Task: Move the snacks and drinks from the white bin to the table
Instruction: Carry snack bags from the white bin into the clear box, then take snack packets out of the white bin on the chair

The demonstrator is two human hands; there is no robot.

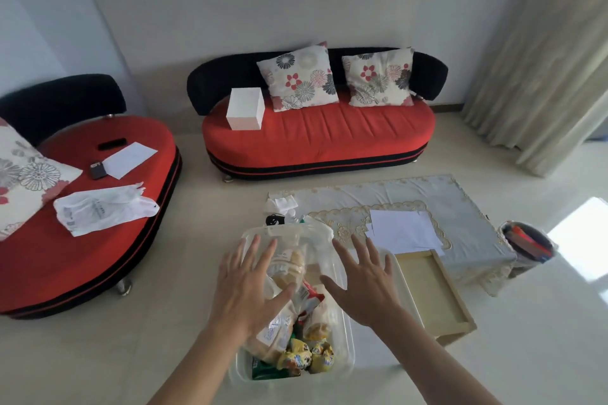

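Note:
A translucent white bin (347, 335) sits low in front of me, filled with snack packs: clear bags of bread (289, 265), yellow wrapped snacks (307, 355), a red-and-white pack (312, 297) and a green pack (263, 371). My left hand (246, 286) hovers over the bin's left half with fingers spread and straight, holding nothing. My right hand (365, 279) is spread the same way over the bin's right rim. The low table (460, 207), covered by a pale lace-edged cloth, stands just behind and right of the bin.
White papers (403, 228) lie on the table, and a wooden tray (434, 293) rests at its near edge. A waste basket (526, 245) stands to the table's right. Red sofas sit at the left (108, 240) and straight ahead (319, 135).

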